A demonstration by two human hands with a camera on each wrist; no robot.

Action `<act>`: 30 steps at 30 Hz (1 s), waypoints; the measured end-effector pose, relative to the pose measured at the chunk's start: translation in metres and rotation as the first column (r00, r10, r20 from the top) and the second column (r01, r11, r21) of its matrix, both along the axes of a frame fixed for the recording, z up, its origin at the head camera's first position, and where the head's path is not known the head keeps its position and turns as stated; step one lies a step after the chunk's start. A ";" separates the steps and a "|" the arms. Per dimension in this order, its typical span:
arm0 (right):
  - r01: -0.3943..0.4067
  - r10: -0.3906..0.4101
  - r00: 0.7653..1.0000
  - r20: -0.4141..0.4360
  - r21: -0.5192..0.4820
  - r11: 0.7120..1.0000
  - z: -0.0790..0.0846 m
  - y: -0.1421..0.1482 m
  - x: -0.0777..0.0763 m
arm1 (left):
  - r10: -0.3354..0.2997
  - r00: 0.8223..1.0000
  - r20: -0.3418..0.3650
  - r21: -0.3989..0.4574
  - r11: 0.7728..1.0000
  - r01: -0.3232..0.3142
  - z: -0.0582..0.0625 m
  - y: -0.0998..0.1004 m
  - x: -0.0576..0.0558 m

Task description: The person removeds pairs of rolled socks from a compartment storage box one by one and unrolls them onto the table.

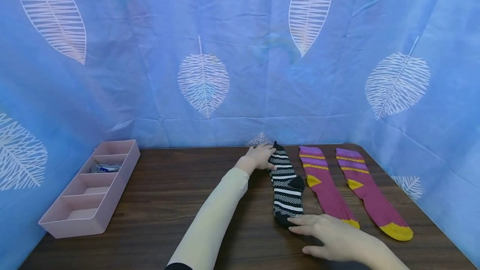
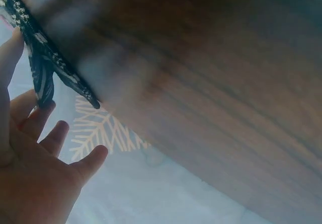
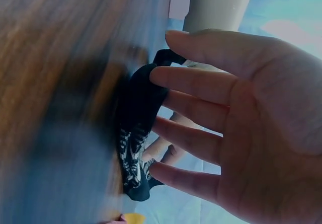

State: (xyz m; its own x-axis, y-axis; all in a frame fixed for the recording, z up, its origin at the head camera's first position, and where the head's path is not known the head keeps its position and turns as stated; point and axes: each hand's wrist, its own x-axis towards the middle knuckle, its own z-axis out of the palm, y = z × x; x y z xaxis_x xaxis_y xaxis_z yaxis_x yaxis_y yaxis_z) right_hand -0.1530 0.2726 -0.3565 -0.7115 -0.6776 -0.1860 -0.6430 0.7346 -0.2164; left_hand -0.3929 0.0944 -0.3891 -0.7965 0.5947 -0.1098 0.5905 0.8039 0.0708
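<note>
A black-and-white striped sock (image 1: 286,178) lies lengthwise on the dark wooden table (image 1: 168,203). My left hand (image 1: 258,156) is at its cuff end, fingers spread and touching the left edge. Up close in the left wrist view, the sock (image 2: 43,48) parts into two dark flaps beside the thumb and fingertips. At the toe end, my right hand (image 1: 330,236) reaches in from the right with long, straight fingers. Its fingertips (image 3: 158,75) rest along the black toe in the right wrist view, the thumb held apart.
Two maroon socks with purple cuffs and yellow toes, a nearer one (image 1: 331,186) and a farther one (image 1: 375,195), lie to the right. A pink divided box (image 1: 119,182) stands at left, holding a small plastic packet (image 1: 106,168). Blue leaf-print cloth (image 1: 243,86) hangs behind.
</note>
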 end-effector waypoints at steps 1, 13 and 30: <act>-0.005 0.005 1.000 -0.007 -0.002 1.000 0.001 0.001 0.000 | -0.005 1.000 -0.012 0.004 1.000 0.005 0.000 0.000 0.000; 0.013 -0.010 0.994 -0.109 0.022 1.000 0.011 0.001 0.001 | -0.049 0.994 -0.094 0.065 0.996 0.055 0.001 -0.002 0.007; -0.030 0.040 0.980 -0.195 0.055 0.998 0.007 -0.001 0.008 | -0.057 0.969 -0.239 0.049 0.996 0.070 0.011 -0.015 0.008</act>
State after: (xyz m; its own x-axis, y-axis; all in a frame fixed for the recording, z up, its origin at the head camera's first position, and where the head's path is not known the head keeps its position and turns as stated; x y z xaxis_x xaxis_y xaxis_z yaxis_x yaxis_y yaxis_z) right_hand -0.1454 0.2711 -0.3493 -0.7137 -0.6958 -0.0807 -0.6946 0.7179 -0.0464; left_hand -0.3845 0.0797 -0.3780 -0.7560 0.6447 0.1133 0.6456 0.7630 -0.0333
